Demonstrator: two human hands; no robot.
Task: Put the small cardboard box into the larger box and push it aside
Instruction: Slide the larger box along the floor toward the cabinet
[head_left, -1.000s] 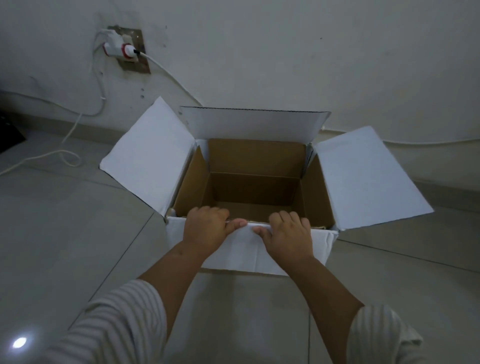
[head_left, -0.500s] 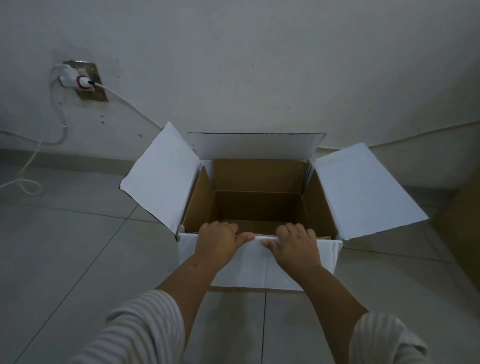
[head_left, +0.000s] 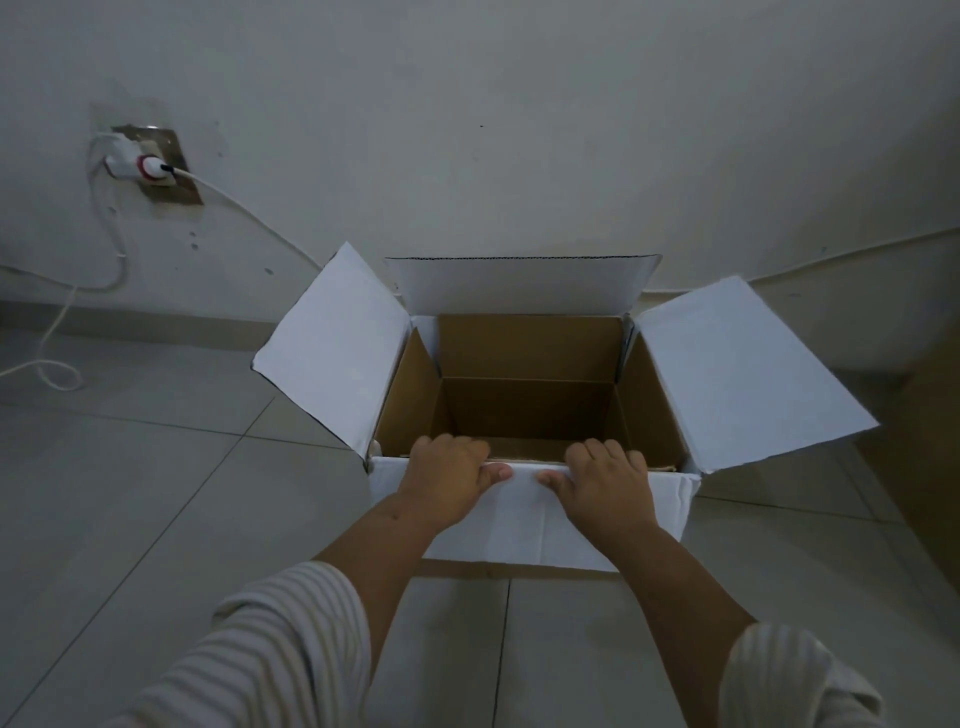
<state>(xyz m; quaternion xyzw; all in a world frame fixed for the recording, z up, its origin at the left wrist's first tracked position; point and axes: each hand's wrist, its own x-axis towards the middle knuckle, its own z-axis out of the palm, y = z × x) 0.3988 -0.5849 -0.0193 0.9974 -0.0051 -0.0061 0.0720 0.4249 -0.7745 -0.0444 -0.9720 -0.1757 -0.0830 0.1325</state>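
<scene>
Larger box (head_left: 530, 384): white outside, brown inside, standing open on the tiled floor (head_left: 130, 493) close to the wall (head_left: 467, 130); side flaps spread left and right, far flap upright, near flap folded down toward the person.
Small cardboard box: not discernible; the visible interior shows only brown walls and a dark bottom.
Left hand (head_left: 447, 480): fingers curled over the near rim, thumb on the folded flap, gripping the edge.
Right hand (head_left: 605, 483): same grip, just beside the left, thumbs nearly meeting.
Sleeves: striped, at both forearms.
Wall socket (head_left: 156, 166): at left, white plug and cable (head_left: 244, 218) attached.
</scene>
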